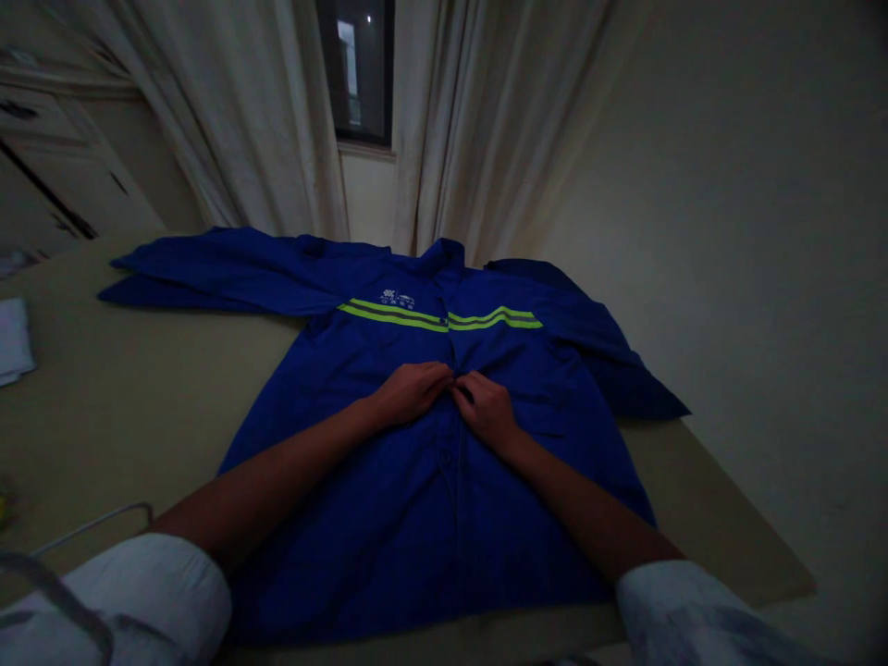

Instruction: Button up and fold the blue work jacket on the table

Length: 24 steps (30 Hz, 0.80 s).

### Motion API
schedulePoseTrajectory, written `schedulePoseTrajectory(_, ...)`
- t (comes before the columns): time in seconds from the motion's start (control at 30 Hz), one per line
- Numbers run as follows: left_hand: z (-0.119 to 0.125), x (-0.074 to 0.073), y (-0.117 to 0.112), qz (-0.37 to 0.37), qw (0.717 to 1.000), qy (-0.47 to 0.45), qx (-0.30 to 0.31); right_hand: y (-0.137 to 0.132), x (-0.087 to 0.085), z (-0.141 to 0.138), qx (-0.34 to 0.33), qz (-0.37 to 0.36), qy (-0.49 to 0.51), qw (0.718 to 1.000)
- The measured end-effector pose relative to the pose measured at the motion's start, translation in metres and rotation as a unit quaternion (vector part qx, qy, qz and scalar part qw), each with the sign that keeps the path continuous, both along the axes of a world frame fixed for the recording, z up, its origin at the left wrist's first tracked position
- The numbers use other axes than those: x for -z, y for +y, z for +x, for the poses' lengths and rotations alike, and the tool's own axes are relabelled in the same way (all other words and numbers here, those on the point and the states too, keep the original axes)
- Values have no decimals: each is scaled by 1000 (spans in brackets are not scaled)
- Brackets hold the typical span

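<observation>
A blue work jacket [527, 546] lies spread front side up, its collar away from me and its sleeves out to both sides. Yellow-green and grey reflective stripes [395, 315] cross the chest, below a white printed logo on the left. At the middle of the front placket, my left hand [414, 390] pinches the jacket's edge with closed fingers. My right hand [486, 407] grips the placket right beside it, fingertips nearly meeting. Whatever small part sits between the fingertips is hidden. A button [445, 457] shows lower on the placket.
The jacket rests on a tan-covered surface [139, 398]. A folded white cloth [14, 340] lies at the left edge. A bent metal rod [90, 527] shows at lower left. Behind are curtains [478, 120], a window [357, 74], a pale cabinet [62, 139], and a wall at right.
</observation>
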<state>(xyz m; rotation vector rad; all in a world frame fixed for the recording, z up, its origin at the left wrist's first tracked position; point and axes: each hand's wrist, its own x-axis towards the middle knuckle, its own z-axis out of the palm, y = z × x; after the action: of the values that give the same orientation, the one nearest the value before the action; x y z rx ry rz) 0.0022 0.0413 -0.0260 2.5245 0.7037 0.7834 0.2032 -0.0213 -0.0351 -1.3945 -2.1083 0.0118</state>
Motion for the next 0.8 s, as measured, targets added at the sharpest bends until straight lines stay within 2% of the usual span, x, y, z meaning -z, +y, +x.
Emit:
schedulePoseTrajectory(0.2,-2,-5,0,-76,997,-30,-5,2,-9,-2,-9,-22,98,995)
schedulePoseTrajectory(0.33,-5,-6,4,-109,992,-54,37,-2,-18,-7,12,-76,116,990)
schedulePoseTrajectory(0.43,-6,-2,6,-91,994,-32,46,-3,-22,-6,12,-120,75,990)
schedulePoseTrajectory(0.57,-9,2,15,-11,999,52,12,-1,-33,6,9,-180,6,984)
schedulePoseTrajectory(0.63,-11,3,23,21,995,103,-3,-4,-46,11,36,-158,-32,986)
schedulePoseTrajectory(0.73,-12,1,36,41,988,145,-28,-17,-62,9,69,-45,-81,993)
schedulePoseTrajectory(0.8,-11,-4,36,67,985,155,-43,-32,-65,1,9,-4,-112,994)
